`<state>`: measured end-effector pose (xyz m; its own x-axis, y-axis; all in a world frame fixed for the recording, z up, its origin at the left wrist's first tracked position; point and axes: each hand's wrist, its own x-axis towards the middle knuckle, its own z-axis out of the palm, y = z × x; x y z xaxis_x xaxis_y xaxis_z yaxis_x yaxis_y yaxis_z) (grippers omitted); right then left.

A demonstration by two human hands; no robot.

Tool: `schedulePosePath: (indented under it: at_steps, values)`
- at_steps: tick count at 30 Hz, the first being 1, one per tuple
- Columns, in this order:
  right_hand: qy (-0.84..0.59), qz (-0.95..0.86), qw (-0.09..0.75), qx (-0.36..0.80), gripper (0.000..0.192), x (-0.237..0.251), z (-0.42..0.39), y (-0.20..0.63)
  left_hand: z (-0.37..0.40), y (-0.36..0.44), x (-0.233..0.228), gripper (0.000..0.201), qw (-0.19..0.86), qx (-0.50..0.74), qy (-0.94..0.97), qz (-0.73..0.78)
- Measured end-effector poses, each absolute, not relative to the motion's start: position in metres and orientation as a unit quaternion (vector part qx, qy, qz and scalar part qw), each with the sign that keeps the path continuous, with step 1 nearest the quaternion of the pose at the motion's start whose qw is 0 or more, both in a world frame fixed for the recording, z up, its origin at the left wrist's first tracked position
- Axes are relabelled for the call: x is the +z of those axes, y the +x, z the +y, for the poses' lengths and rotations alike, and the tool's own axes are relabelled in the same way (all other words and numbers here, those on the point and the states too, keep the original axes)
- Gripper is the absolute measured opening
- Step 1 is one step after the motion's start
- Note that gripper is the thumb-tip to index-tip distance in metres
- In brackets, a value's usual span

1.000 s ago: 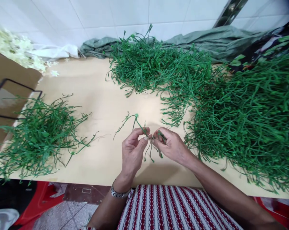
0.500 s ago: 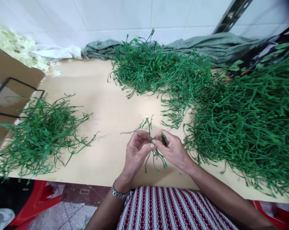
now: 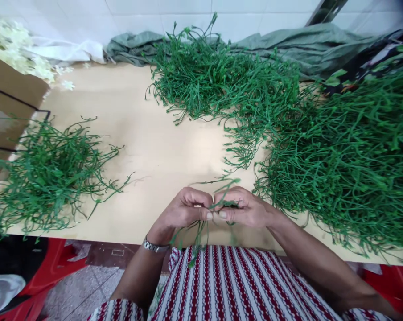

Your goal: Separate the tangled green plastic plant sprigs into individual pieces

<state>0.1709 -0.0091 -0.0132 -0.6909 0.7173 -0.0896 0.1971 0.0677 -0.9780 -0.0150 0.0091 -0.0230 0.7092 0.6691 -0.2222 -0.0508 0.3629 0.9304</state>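
One striped shirt (image 3: 228, 285) fills the near edge, and a few thin ends of the green sprig (image 3: 226, 192) dangle in front of it. Just beyond, above the table's near side, the left hand (image 3: 191, 207), with a watch (image 3: 154, 246) at its wrist, and the right hand (image 3: 246, 207) pinch the sprig between thumbs and curled fingers, neither letting go. Half a second ago its branching top stood up past the left fingers and its ends hung below the gap; now the top leans over the right hand, the ends hang mostly under the left, and the fingertips meet closely. That suggests the work has come down to one small join, though the fingers hide it and I cannot tell whether anything is fastened. More green strands show within the right hand's curl. Past the hands, bare table (image 3: 137, 133) separates a loose left pile (image 3: 54, 174) from a much larger right pile (image 3: 348, 165); a back pile (image 3: 221, 84) lies farther off, against a crumpled green cloth (image 3: 308, 44) at the foot of the tiled wall (image 3: 188, 20).
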Motion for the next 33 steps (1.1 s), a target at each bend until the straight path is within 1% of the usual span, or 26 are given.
schedulePosePath:
  at_steps: [2, 4, 6, 10, 13, 16, 19, 26, 30, 33]
  values:
    - [-0.282, -0.702, 0.192, 0.625, 0.018, -0.011, -0.007, 0.175, 0.013, -0.018, -0.021, 0.025, 0.799, 0.176, 0.517, 0.253]
    - [-0.266, -0.700, 0.195, 0.634, 0.018, -0.008, -0.004, 0.179, 0.016, -0.018, -0.021, 0.021, 0.820, 0.169, 0.487, 0.247]
    - [-0.280, -0.665, 0.238, 0.650, 0.018, -0.008, -0.001, 0.183, 0.016, -0.015, -0.022, 0.018, 0.813, 0.231, 0.447, 0.292]
    - [-0.377, -0.548, 0.344, 0.662, 0.021, -0.018, -0.001, 0.177, 0.011, -0.003, -0.027, 0.017, 0.727, 0.383, 0.418, 0.388]
    - [-0.459, -0.527, 0.346, 0.626, 0.025, -0.028, -0.006, 0.162, 0.007, 0.003, -0.031, 0.017, 0.668, 0.441, 0.431, 0.416]
    - [-0.475, -0.545, 0.325, 0.610, 0.028, -0.032, -0.009, 0.153, 0.005, 0.006, -0.034, 0.017, 0.638, 0.473, 0.428, 0.431]
    - [-0.456, -0.543, 0.325, 0.625, 0.026, -0.032, -0.009, 0.153, 0.003, 0.007, -0.033, 0.014, 0.671, 0.466, 0.387, 0.427]
    - [-0.424, -0.577, 0.322, 0.620, 0.013, -0.032, -0.009, 0.161, 0.004, 0.006, -0.028, 0.016, 0.761, 0.427, 0.292, 0.392]
    - [-0.431, -0.608, 0.324, 0.584, 0.009, -0.026, -0.011, 0.160, 0.003, 0.004, -0.029, 0.016, 0.787, 0.429, 0.260, 0.359]
    - [-0.459, -0.656, 0.329, 0.501, 0.005, -0.022, -0.014, 0.158, 0.000, 0.003, -0.029, 0.018, 0.773, 0.436, 0.292, 0.357]
